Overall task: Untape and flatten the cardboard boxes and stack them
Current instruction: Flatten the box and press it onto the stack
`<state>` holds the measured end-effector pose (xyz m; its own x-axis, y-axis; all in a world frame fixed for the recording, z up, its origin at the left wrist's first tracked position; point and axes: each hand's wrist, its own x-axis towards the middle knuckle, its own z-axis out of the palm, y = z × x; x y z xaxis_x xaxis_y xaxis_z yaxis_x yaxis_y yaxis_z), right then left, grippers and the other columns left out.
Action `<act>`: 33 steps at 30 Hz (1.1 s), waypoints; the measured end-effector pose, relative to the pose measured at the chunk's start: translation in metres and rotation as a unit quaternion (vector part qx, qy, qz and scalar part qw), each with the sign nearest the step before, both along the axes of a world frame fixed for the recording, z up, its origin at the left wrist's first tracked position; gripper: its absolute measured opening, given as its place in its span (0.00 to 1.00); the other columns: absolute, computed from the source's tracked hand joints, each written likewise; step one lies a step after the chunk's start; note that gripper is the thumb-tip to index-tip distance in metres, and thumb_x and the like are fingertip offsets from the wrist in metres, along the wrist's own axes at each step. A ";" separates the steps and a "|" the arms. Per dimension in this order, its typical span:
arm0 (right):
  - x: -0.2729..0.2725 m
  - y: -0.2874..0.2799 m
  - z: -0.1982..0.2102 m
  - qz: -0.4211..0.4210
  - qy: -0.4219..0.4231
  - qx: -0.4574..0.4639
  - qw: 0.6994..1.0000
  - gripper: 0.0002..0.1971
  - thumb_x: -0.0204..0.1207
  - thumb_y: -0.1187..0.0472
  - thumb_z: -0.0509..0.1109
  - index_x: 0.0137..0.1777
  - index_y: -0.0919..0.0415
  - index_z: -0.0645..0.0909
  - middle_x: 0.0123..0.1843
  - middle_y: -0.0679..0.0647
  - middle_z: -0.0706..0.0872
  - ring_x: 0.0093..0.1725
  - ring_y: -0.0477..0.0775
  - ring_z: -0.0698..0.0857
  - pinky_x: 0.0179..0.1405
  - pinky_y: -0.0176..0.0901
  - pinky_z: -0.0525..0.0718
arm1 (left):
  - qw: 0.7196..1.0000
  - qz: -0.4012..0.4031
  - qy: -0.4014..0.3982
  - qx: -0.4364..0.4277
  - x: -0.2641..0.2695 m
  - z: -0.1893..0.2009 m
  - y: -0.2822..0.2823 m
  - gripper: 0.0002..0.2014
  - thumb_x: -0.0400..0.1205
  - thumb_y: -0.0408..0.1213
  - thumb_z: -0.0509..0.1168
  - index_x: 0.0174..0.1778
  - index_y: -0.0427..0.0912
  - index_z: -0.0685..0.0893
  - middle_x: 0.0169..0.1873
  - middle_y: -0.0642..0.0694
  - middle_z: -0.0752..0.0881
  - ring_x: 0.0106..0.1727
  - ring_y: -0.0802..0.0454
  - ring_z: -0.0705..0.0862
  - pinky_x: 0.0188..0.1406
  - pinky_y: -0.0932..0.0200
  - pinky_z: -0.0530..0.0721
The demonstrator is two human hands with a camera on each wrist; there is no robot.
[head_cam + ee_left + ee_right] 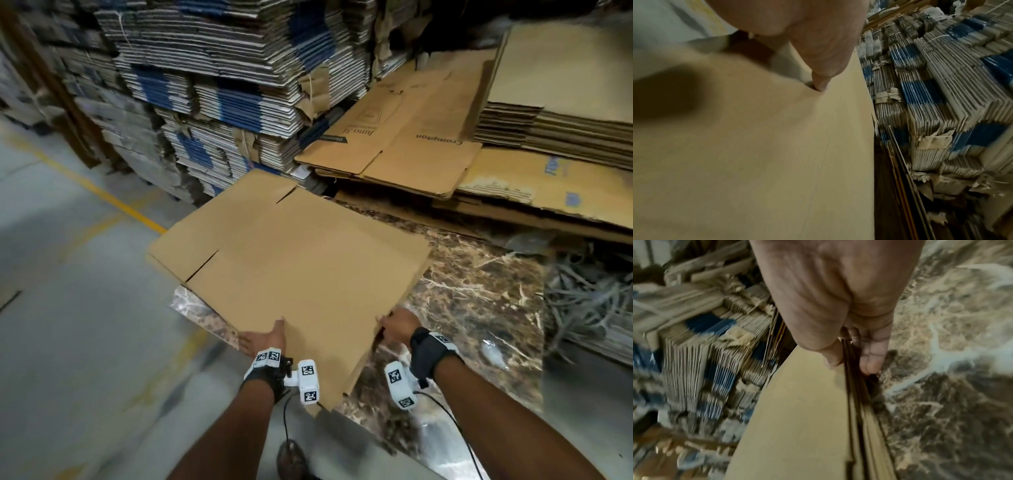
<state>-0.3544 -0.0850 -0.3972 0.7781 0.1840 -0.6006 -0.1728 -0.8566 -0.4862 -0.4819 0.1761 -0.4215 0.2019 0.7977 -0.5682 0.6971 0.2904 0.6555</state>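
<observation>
Nearest the camera, the left hand (265,339) is gripping the near left edge of the flattened box (291,274), its thumb pressing on the top face while the other fingers (247,343) are reaching under the edge; the left wrist view is showing the thumb tip dug slightly into the board. The right hand (399,325) is grasping the near right edge, and the right wrist view is showing its thumb on top and its fingers (872,356) curled beneath several layered sheet edges, so both hands are clamping the cardboard rather than resting on it.

The box itself is lying collapsed and tilted over the marbled slab (479,308), part of it overhanging toward the grey floor (68,274). It is looking light for its area, stiff across the flutes but likely to bend along its scored fold lines and at the open flap slots. The surface is dry and matte, so slipping seems unlikely; the larger worry is the sheet sagging or hinging if held at one corner. Holding it at two well-separated points on one long edge, as is happening here, is probably giving the best control, with thumbs above and fingers below keeping the layers together.

Beyond it, a low pile of flattened boxes (394,137) is waiting just past the far edge, a likely stacking spot. Farther back, tall tied bundles of flattened cartons (222,85) are filling the background.
</observation>
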 end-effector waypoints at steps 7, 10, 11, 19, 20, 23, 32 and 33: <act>0.060 -0.002 0.019 -0.021 -0.103 -0.094 0.990 0.28 0.78 0.42 0.73 0.66 0.66 0.83 0.66 0.66 0.86 0.65 0.70 0.84 0.62 0.56 0.85 | 0.996 0.079 0.025 -0.030 0.007 0.002 -0.011 0.65 0.69 0.56 0.81 0.89 0.33 0.46 0.88 0.34 0.56 0.88 0.33 0.58 0.85 0.39 0.63; 0.107 0.004 0.030 0.005 -0.187 -0.079 0.979 0.30 0.81 0.42 0.69 0.74 0.64 0.77 0.73 0.67 0.80 0.72 0.71 0.78 0.70 0.58 0.80 | 0.993 0.102 0.052 -0.036 0.019 0.007 -0.010 0.63 0.71 0.60 0.79 0.89 0.34 0.47 0.89 0.35 0.54 0.88 0.34 0.56 0.86 0.39 0.59; 0.124 0.006 0.028 0.028 -0.189 -0.074 0.979 0.33 0.81 0.40 0.68 0.77 0.64 0.75 0.75 0.66 0.78 0.73 0.70 0.76 0.72 0.57 0.79 | 0.992 0.107 0.059 -0.032 0.024 0.009 -0.007 0.63 0.72 0.61 0.78 0.90 0.34 0.46 0.89 0.36 0.52 0.89 0.35 0.54 0.86 0.40 0.57; 0.239 0.028 -0.017 0.105 -0.153 -0.120 0.975 0.59 0.62 0.14 0.54 0.75 0.66 0.75 0.79 0.67 0.75 0.80 0.69 0.72 0.78 0.62 0.71 | 0.978 0.179 0.102 -0.040 0.057 0.003 0.027 0.71 0.63 0.69 0.78 0.89 0.35 0.44 0.88 0.36 0.53 0.88 0.35 0.55 0.85 0.39 0.58; 0.242 0.033 -0.014 0.111 -0.168 -0.119 0.972 0.58 0.66 0.16 0.56 0.83 0.65 0.67 0.86 0.65 0.66 0.85 0.68 0.65 0.83 0.62 0.63 | 0.976 0.184 0.105 -0.039 0.060 0.002 0.027 0.71 0.63 0.69 0.78 0.89 0.36 0.44 0.88 0.36 0.53 0.88 0.35 0.55 0.85 0.39 0.59; 0.262 0.042 -0.022 0.138 -0.156 -0.137 0.969 0.62 0.67 0.15 0.58 0.91 0.58 0.47 0.92 0.56 0.46 0.90 0.63 0.47 0.87 0.60 0.45 | 0.973 0.198 0.109 -0.038 0.066 -0.001 0.029 0.69 0.64 0.68 0.79 0.89 0.35 0.47 0.88 0.36 0.54 0.87 0.36 0.55 0.83 0.39 0.60; 0.263 0.028 -0.029 0.219 -0.155 -0.182 0.946 0.76 0.52 0.05 0.51 0.90 0.63 0.52 0.91 0.64 0.53 0.89 0.69 0.54 0.86 0.64 0.57 | 0.976 0.181 0.122 -0.008 0.042 0.010 0.026 0.65 0.61 0.69 0.80 0.85 0.35 0.60 0.78 0.35 0.65 0.79 0.36 0.64 0.74 0.39 0.70; 0.262 0.025 -0.026 0.234 -0.149 -0.186 0.943 0.75 0.53 0.06 0.52 0.90 0.63 0.51 0.91 0.64 0.52 0.89 0.69 0.52 0.86 0.64 0.56 | 0.976 0.181 0.121 -0.015 0.034 0.009 0.023 0.63 0.61 0.70 0.80 0.84 0.35 0.61 0.77 0.35 0.65 0.79 0.36 0.64 0.73 0.39 0.71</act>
<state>-0.0928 -0.0602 -0.4233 0.8079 0.3695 -0.4591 0.3636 -0.9256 -0.1050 -0.4476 0.1996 -0.4120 -0.2338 0.7741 -0.5883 0.6786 0.5633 0.4715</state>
